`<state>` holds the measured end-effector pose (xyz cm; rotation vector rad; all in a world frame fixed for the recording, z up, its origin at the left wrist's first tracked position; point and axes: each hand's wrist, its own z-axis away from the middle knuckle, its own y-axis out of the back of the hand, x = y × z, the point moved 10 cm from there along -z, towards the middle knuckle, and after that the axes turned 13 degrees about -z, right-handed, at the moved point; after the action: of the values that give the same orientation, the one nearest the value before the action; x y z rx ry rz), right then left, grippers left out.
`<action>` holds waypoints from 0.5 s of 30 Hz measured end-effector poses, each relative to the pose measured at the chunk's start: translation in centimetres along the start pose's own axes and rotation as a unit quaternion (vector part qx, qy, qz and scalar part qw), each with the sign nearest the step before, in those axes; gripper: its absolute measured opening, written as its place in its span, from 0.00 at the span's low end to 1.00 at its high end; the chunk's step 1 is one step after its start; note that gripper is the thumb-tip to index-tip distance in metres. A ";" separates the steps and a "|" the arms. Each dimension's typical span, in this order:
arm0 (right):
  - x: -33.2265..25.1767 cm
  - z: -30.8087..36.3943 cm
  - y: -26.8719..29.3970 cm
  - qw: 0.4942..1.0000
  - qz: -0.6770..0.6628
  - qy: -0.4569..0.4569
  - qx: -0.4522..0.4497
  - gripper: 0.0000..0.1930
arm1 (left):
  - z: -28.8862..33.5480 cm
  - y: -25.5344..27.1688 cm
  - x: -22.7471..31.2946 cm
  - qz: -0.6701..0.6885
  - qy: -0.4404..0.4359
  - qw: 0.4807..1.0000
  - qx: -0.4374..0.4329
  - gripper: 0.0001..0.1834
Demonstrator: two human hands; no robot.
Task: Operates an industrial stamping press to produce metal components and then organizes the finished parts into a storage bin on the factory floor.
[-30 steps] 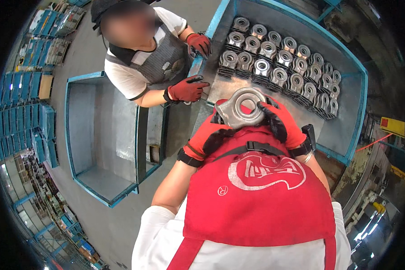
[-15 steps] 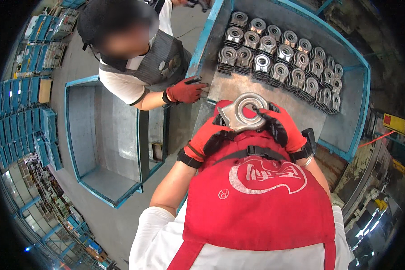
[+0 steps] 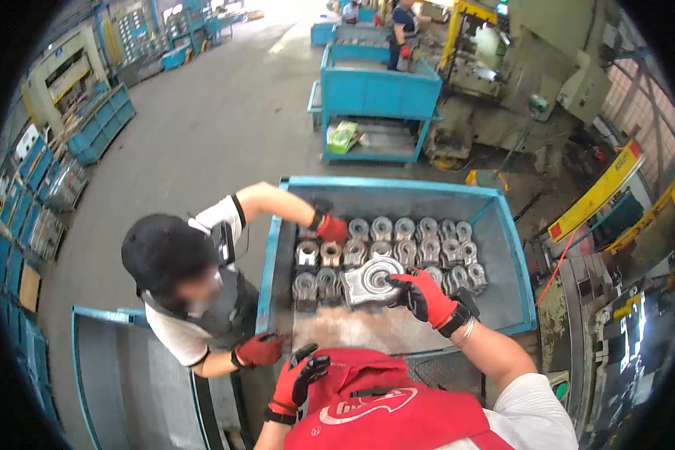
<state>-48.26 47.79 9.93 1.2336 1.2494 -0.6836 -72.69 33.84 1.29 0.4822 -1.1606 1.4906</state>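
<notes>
My right hand (image 3: 425, 296), in a red glove with black fingertips, grips the edge of a ring-shaped stamped metal part (image 3: 367, 283). The part has a round opening and a flat lobe on one side. It hangs above the rows of similar metal parts (image 3: 326, 283) stacked in a blue-framed bin (image 3: 397, 184), and hides some of them. My left hand (image 3: 301, 381), gloved the same way, is raised beside my red apron (image 3: 382, 397), near the bin's close left corner. Its fingers are bent but apart, with nothing in them.
At the bin's left side stands a co-worker (image 3: 191, 292); one red-gloved hand (image 3: 332, 229) reaches among the stacked parts, the other (image 3: 261, 349) is by the bin's edge. A second blue bin (image 3: 101, 311) stands at lower left. Machinery and a yellow bar (image 3: 592, 193) are at right.
My right hand has carried the metal part away from my chest and out over the bin. My left hand has let go of it. The co-worker's arm now reaches into the bin; my view has tilted up.
</notes>
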 end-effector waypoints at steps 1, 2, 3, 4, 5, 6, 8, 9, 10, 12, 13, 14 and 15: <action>-1.9 -0.8 0.9 0.999 0.040 0.004 0.003 0.14 | -0.7 0.7 -0.9 -0.017 0.020 1.000 0.014 0.27; -3.2 -1.9 1.6 0.999 0.049 0.014 0.007 0.14 | -1.7 0.0 0.2 -0.017 0.008 1.000 0.007 0.27; -1.5 -1.9 3.0 0.973 -0.177 -0.105 0.104 0.14 | -2.0 -1.1 1.2 -0.041 0.007 0.999 -0.005 0.26; 0.4 -0.9 3.0 0.873 -0.391 -0.218 0.192 0.14 | -2.2 -2.0 1.9 -0.064 0.009 0.998 -0.015 0.27; -1.4 -1.7 2.8 0.872 -0.409 -0.209 0.168 0.13 | -2.7 -2.4 2.4 -0.073 0.003 0.997 -0.013 0.28; -4.4 -2.6 3.5 0.942 -0.297 -0.101 0.115 0.12 | -3.6 -2.7 3.3 -0.072 -0.001 0.997 -0.010 0.28; -8.2 -4.9 5.8 0.979 -0.139 0.076 0.128 0.11 | -4.5 -3.1 4.8 -0.126 -0.019 0.992 -0.008 0.29; -7.5 -5.6 5.9 0.970 -0.203 -0.019 0.130 0.11 | -5.8 -2.3 6.4 -0.236 -0.118 0.964 0.033 0.31; -6.4 -5.2 5.7 0.947 -0.266 -0.126 0.131 0.11 | -6.4 -2.0 7.2 -0.343 -0.200 0.915 0.072 0.32; -4.3 -5.9 7.3 0.937 -0.264 -0.151 0.173 0.11 | -8.3 -2.4 8.4 -0.545 -0.138 0.819 0.113 0.37; -3.4 -6.4 8.5 0.946 -0.237 -0.136 0.176 0.11 | -9.3 -3.1 9.5 -0.581 -0.130 0.795 0.120 0.37; -2.6 -6.7 8.7 0.953 -0.213 -0.122 0.176 0.11 | -9.5 -3.6 10.3 -0.616 -0.119 0.768 0.128 0.38; -2.6 -6.8 7.7 0.931 -0.285 -0.139 0.182 0.10 | -9.6 -4.2 10.9 -0.605 -0.130 0.777 0.120 0.38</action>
<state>-44.05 55.62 15.72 1.0070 1.2775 -1.5199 -69.18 47.12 7.62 1.3366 -0.5633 0.4068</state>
